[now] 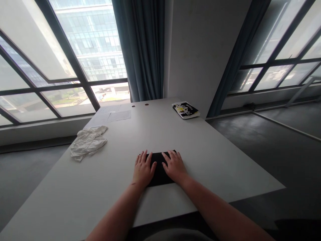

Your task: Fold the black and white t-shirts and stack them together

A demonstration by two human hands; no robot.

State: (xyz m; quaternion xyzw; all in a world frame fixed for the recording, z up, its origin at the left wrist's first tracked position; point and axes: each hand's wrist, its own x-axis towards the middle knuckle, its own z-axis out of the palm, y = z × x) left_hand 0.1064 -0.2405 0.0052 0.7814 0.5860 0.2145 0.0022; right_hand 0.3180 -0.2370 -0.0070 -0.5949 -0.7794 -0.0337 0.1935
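- Folded black cloth lies flat on the white table, near the edge closest to the person, its long side running across
- The left hand is open, palm down, fingers spread, lying over the cloth's left end and not gripping it
- The right hand is also open and flat, covering the cloth's right end, fingers spread, with no grip
- The two hands sit just apart, with a strip of the cloth showing between them
- A crumpled white cloth lies well to the left, near the table's left edge
- Sheets of paper lie flat at the far left of the table
- A black-and-yellow booklet lies at the far right corner
- Two small round holes sit near the far edge
- Large windows and a dark blue curtain stand behind the table
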